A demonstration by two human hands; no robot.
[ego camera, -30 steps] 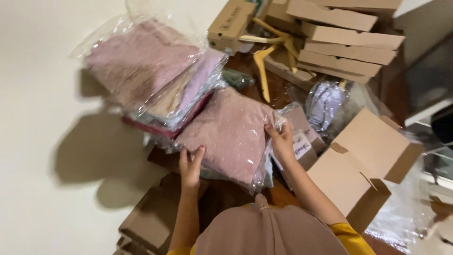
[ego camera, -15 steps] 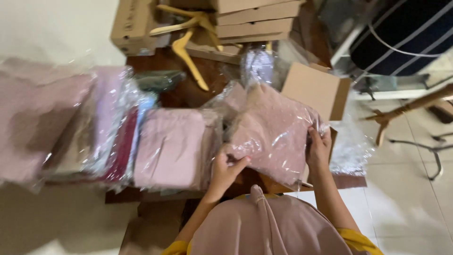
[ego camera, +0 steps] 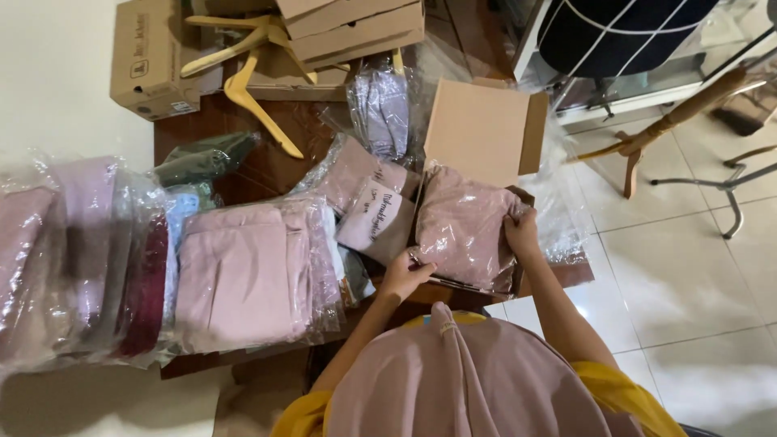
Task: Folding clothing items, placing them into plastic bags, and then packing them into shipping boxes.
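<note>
Both hands pinch one bagged pink garment point(ego camera: 465, 231): left hand point(ego camera: 405, 273) at its near corner, right hand point(ego camera: 520, 233) at its side, steadying it flat inside the open cardboard box point(ego camera: 486, 129). More bagged garments point(ego camera: 251, 271) lie stacked beside it on the tabletop point(ego camera: 267, 129).

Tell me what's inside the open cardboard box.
The open cardboard box holds a plastic-bagged pink garment, gripped by the left hand and right hand. Anything beneath it is hidden.
</note>
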